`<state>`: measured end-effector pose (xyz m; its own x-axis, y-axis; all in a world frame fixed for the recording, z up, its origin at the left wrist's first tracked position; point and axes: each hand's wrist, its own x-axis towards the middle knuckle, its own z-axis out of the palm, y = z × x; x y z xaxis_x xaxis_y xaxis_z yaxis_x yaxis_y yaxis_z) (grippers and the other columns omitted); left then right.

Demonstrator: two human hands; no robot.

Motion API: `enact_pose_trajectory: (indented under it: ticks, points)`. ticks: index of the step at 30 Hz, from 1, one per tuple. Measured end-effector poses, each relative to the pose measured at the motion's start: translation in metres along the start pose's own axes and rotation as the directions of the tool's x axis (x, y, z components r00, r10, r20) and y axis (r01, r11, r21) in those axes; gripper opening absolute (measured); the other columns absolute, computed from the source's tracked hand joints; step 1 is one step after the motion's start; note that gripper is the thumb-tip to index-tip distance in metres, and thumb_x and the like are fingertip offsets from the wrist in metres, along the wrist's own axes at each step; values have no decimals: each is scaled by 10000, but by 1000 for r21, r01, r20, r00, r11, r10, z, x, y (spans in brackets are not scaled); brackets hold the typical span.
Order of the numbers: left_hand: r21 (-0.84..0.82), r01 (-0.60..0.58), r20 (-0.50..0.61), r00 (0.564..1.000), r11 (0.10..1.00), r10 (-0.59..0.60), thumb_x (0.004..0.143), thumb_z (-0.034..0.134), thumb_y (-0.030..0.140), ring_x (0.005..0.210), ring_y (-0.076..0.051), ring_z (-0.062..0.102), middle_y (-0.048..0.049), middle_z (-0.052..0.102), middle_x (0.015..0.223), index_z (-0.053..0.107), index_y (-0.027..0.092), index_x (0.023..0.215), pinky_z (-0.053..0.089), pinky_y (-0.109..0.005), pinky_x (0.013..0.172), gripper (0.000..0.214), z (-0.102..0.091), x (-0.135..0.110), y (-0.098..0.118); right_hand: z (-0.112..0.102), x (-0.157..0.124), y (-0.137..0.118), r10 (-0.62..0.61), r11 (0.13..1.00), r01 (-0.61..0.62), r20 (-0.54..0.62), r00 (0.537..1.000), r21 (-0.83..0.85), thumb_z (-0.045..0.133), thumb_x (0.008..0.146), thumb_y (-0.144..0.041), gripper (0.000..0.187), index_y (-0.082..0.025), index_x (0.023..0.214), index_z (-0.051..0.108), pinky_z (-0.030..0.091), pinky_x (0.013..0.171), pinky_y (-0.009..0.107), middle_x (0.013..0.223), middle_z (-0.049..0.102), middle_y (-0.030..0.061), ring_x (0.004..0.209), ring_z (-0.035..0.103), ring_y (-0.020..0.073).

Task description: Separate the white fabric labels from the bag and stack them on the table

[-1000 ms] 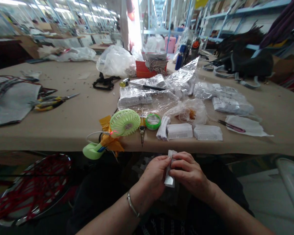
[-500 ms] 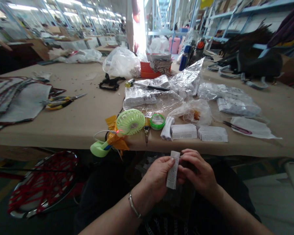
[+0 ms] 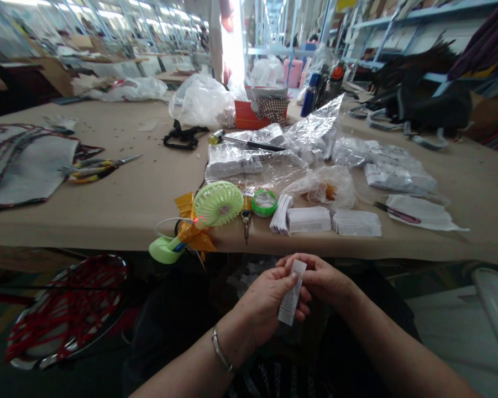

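My left hand (image 3: 262,304) is closed on a narrow white printed label (image 3: 292,296), its thumb flat on the printed face. The label stands tilted above my lap. From the other side my right hand (image 3: 321,279) meets its upper part, with the fingers curled behind and the thumb at the right edge. What lies between the right fingertips is partly hidden. Nearest on the table edge are stacks of similar labels: one fanned stack (image 3: 281,214), a middle stack (image 3: 309,220) and a right stack (image 3: 357,223).
A green fan (image 3: 219,203) is taped at the table edge beside a soldering-iron-like tool (image 3: 246,224) and a round green container (image 3: 264,203). Scissors (image 3: 398,212) lie on white paper at right, yellow-handled pliers (image 3: 93,170) at left. Plastic-wrapped bundles (image 3: 236,160) lie behind.
My right hand has moved left and its fingers have closed in behind the label's upper part. The label tilts slightly more to the right. The view has shifted a little.
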<state>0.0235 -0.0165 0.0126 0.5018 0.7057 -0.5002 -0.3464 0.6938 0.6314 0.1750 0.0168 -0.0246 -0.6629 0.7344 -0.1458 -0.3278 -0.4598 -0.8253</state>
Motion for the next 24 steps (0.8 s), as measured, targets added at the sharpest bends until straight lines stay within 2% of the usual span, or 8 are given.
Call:
enact_pose_trajectory:
  ticks: [6, 9, 10, 12, 14, 17, 20, 24]
  points:
    - [-6, -18, -48, 999, 1000, 18, 825, 511, 284, 428, -78, 528, -23, 578, 595, 548, 108, 815, 416, -171, 413, 180, -2, 1, -1, 3, 1, 2, -41, 997, 36, -69, 997, -74, 692, 708, -265, 336, -195, 1025, 605, 483, 692, 240, 1002, 626, 51, 785, 598, 125]
    - [-12, -32, -103, 994, 999, 30, 815, 531, 285, 433, -74, 532, -18, 584, 606, 547, 116, 836, 411, -169, 424, 171, -3, 0, 1, 8, -2, -4, -222, 921, 143, -186, 957, -362, 618, 774, -271, 389, -254, 1153, 534, 472, 838, 317, 1147, 581, 54, 951, 581, 164]
    - [-14, -40, -111, 993, 999, 39, 812, 536, 287, 436, -72, 532, -16, 586, 612, 548, 119, 835, 412, -170, 429, 170, -4, 0, 2, 10, -4, -7, -310, 838, 170, -197, 930, -519, 594, 793, -280, 382, -255, 1168, 528, 446, 895, 347, 1179, 562, 60, 1015, 556, 181]
    - [-14, -61, -119, 991, 998, 59, 809, 540, 284, 441, -69, 531, -14, 585, 614, 548, 123, 813, 415, -172, 437, 162, -5, -1, 3, 15, -6, -12, -459, 563, 170, -135, 878, -809, 562, 818, -298, 373, -237, 1184, 533, 396, 966, 390, 1201, 539, 78, 1100, 504, 212]
    - [-7, -77, -137, 988, 997, 75, 806, 539, 276, 437, -69, 524, -7, 573, 593, 545, 124, 789, 413, -174, 437, 153, -5, -1, 4, 19, -7, -14, -533, 280, 150, -23, 846, -948, 545, 827, -299, 368, -214, 1185, 544, 382, 982, 408, 1196, 535, 94, 1135, 470, 233]
    - [7, -88, -172, 981, 996, 88, 782, 567, 265, 426, -75, 516, 2, 561, 567, 549, 125, 783, 404, -181, 430, 141, -5, -1, 5, 23, -6, -13, -544, 102, 147, 68, 836, -984, 508, 846, -283, 334, -199, 1166, 554, 405, 962, 405, 1149, 561, 100, 1121, 476, 235]
    - [-5, -101, -165, 981, 995, 99, 763, 591, 279, 429, -71, 512, -4, 571, 581, 557, 119, 768, 396, -182, 433, 163, -8, -3, 4, 27, -3, -10, -550, 195, 133, 4, 835, -972, 498, 849, -274, 371, -203, 1213, 505, 401, 962, 393, 1153, 562, 93, 1106, 493, 223]
    - [-17, -143, -166, 977, 990, 138, 792, 558, 319, 444, -60, 504, -8, 585, 625, 573, 122, 835, 389, -177, 446, 202, -13, -7, 3, 33, 3, -9, -441, 639, 95, -263, 858, -763, 505, 848, -321, 302, -199, 1124, 514, 484, 768, 282, 938, 615, 38, 832, 593, 149]
